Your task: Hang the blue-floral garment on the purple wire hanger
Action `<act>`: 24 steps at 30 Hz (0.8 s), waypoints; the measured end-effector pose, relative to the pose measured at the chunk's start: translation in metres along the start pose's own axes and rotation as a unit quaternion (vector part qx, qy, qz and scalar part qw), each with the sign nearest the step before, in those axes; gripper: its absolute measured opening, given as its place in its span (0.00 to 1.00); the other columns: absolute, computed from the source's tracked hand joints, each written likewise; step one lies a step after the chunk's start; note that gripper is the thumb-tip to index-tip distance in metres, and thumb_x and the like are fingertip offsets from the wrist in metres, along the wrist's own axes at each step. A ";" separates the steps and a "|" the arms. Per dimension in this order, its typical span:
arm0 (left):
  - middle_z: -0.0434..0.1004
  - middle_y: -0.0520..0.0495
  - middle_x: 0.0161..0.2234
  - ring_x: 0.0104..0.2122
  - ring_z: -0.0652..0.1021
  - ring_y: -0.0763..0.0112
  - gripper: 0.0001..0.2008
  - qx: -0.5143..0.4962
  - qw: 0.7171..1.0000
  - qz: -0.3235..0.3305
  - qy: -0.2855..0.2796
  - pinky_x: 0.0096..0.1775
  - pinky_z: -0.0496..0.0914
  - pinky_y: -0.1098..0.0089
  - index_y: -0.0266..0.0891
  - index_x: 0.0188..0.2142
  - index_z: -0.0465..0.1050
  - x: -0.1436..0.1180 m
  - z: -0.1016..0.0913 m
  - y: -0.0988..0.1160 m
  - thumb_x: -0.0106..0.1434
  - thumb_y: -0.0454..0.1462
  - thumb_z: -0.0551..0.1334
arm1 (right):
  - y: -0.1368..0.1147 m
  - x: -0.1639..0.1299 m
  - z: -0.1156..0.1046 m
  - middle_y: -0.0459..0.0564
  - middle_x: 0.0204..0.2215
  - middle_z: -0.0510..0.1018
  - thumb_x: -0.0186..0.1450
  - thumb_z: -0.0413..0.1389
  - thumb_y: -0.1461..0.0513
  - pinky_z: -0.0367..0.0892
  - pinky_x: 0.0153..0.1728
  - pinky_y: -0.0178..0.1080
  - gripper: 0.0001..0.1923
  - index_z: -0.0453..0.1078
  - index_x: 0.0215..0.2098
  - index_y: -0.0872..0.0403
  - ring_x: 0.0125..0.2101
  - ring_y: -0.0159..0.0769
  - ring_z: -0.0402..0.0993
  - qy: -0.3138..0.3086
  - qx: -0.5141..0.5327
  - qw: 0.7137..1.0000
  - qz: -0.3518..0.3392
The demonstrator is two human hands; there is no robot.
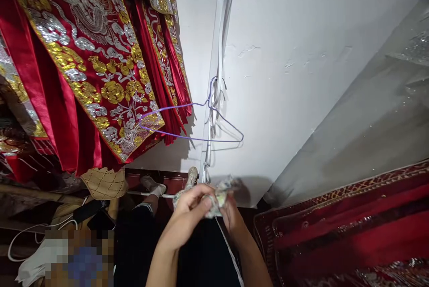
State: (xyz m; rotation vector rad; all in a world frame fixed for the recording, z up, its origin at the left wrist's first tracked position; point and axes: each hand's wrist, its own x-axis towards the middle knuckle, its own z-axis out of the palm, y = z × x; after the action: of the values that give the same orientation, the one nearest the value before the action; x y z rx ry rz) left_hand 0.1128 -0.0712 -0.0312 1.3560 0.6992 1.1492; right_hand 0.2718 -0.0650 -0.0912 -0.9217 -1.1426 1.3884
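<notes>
My left hand (192, 206) is closed on a crumpled bundle of thin, pale, patterned cloth (219, 198); its fingers are curled with the thumb on top. My right hand (232, 216) is on the bundle's other side, its fingers partly hidden and blurred, seemingly gripping it too. From below the bundle a white cord or strip (229, 251) trails down between my forearms. Just ahead, a purple wire hanger (187, 138) with no garment on it hangs by its hook from a white strap (220, 45) along the wall.
Red garments with gold and silver embroidery (110, 92) hang at left. Below them are a quilted tan item (103, 184), a white cable (25, 259) and a dark phone-like object (101, 223). More red embroidered fabric (351, 233) is at right, below plastic sheeting (368, 112).
</notes>
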 end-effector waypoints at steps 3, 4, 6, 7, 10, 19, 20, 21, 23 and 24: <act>0.74 0.41 0.53 0.60 0.68 0.53 0.08 0.104 0.994 0.033 -0.025 0.63 0.58 0.54 0.43 0.39 0.77 0.000 0.000 0.013 0.67 0.43 0.63 | -0.004 0.001 0.016 0.59 0.44 0.79 0.62 0.41 0.30 0.67 0.51 0.53 0.43 0.74 0.54 0.49 0.52 0.54 0.72 -0.064 0.140 0.988 0.019; 0.73 0.40 0.55 0.62 0.66 0.52 0.08 0.126 0.991 0.045 -0.031 0.65 0.55 0.52 0.43 0.39 0.78 0.001 -0.002 0.018 0.67 0.43 0.62 | -0.007 0.002 0.021 0.59 0.46 0.78 0.62 0.43 0.30 0.67 0.52 0.53 0.42 0.73 0.55 0.49 0.53 0.54 0.71 -0.091 0.150 0.984 0.015; 0.74 0.40 0.54 0.63 0.65 0.51 0.09 0.146 0.987 0.055 -0.048 0.65 0.54 0.51 0.43 0.38 0.77 0.006 -0.010 0.024 0.67 0.44 0.62 | -0.012 0.003 0.030 0.56 0.47 0.78 0.61 0.55 0.35 0.65 0.54 0.50 0.34 0.74 0.54 0.47 0.55 0.52 0.70 -0.125 0.120 0.985 -0.002; 0.75 0.40 0.54 0.63 0.66 0.51 0.09 0.142 0.987 0.060 -0.049 0.65 0.55 0.51 0.43 0.37 0.77 0.009 -0.014 0.025 0.67 0.44 0.62 | -0.015 0.005 0.034 0.54 0.46 0.78 0.60 0.61 0.40 0.65 0.54 0.48 0.29 0.75 0.51 0.46 0.54 0.50 0.71 -0.130 0.094 0.987 -0.007; 0.75 0.41 0.53 0.59 0.70 0.53 0.19 0.086 0.994 0.058 -0.036 0.62 0.60 0.55 0.44 0.45 0.75 0.018 -0.027 0.015 0.70 0.52 0.55 | -0.025 0.010 0.045 0.50 0.38 0.78 0.57 0.69 0.51 0.68 0.50 0.44 0.15 0.78 0.39 0.49 0.45 0.44 0.75 -0.119 0.046 0.992 0.010; 0.74 0.47 0.29 0.32 0.72 0.63 0.29 0.256 0.954 -0.108 -0.115 0.37 0.67 0.67 0.40 0.27 0.73 -0.008 -0.086 -0.036 0.66 0.61 0.53 | -0.063 0.021 0.015 0.43 0.25 0.74 0.49 0.65 0.64 0.64 0.31 0.34 0.09 0.74 0.29 0.55 0.27 0.32 0.68 -0.280 -0.080 0.950 0.115; 0.71 0.49 0.26 0.29 0.70 0.66 0.28 0.285 0.942 -0.103 -0.143 0.34 0.65 0.69 0.40 0.24 0.71 -0.012 -0.092 -0.033 0.66 0.59 0.54 | -0.067 0.023 0.008 0.43 0.25 0.73 0.50 0.63 0.64 0.62 0.30 0.33 0.08 0.73 0.29 0.54 0.27 0.32 0.66 -0.264 -0.141 0.949 0.101; 0.70 0.50 0.25 0.27 0.68 0.68 0.27 0.317 0.929 -0.093 -0.164 0.32 0.63 0.70 0.39 0.23 0.70 -0.015 -0.097 -0.027 0.67 0.57 0.55 | -0.072 0.026 0.001 0.42 0.24 0.72 0.51 0.62 0.64 0.61 0.28 0.33 0.06 0.72 0.29 0.54 0.26 0.32 0.65 -0.237 -0.200 0.948 0.077; 0.70 0.51 0.24 0.26 0.68 0.70 0.25 0.386 0.904 -0.071 -0.168 0.30 0.60 0.71 0.39 0.23 0.69 -0.016 -0.109 -0.013 0.67 0.53 0.57 | -0.084 0.035 -0.010 0.43 0.23 0.71 0.53 0.61 0.64 0.59 0.27 0.33 0.04 0.70 0.27 0.54 0.26 0.33 0.64 -0.164 -0.295 0.941 0.007; 0.71 0.51 0.24 0.25 0.69 0.69 0.23 0.418 0.892 -0.064 -0.158 0.30 0.59 0.71 0.39 0.23 0.70 -0.015 -0.115 -0.005 0.67 0.52 0.58 | -0.091 0.041 -0.014 0.43 0.23 0.70 0.54 0.61 0.63 0.58 0.26 0.33 0.04 0.69 0.26 0.53 0.26 0.33 0.63 -0.108 -0.330 0.937 -0.029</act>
State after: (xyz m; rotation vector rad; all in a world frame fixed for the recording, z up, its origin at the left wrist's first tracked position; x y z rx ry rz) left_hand 0.0036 -0.0408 -0.0563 2.1154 1.0808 0.4781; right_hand 0.3025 -0.0243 -0.0038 -1.2018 -1.8501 1.0799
